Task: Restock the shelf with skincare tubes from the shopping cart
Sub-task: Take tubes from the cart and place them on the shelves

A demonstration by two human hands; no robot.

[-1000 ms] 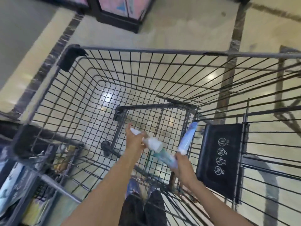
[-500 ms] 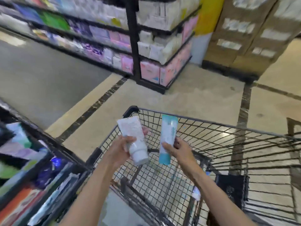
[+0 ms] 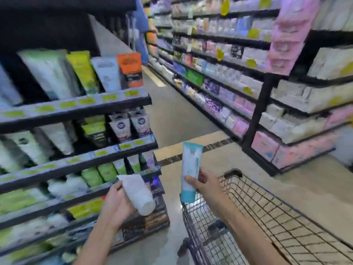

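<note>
A person stands in a shop aisle with a tube in each hand, seen from a camera on their head looking forward and down. The left hand [image 3: 116,204] is curled round a white tube [image 3: 138,194], which is tilted with its cap end pointing down and to the right. The right hand [image 3: 207,185] pinches a pale blue tube [image 3: 191,169] near its lower half, holding it upright with the teal cap at the bottom, just above the front corner of a wire shopping cart [image 3: 257,217]. To the left is a dark shelf unit [image 3: 76,108] whose boards are crowded with standing tubes in white, green, grey and orange. The picture is blurred, so labels cannot be read. Both tubes are still in the air, near the shelf but not yet on it. The risks, as I judge them: the rows look tightly packed, so pushing a tube in could topple its neighbours; the white tube is slanted and could slip from the fingers; with unreadable labels a tube might go into the wrong row. Counted: two hands, two held tubes, one cart, about five shelf boards in view on the left. The shelved tubes are too blurred to count.
</note>
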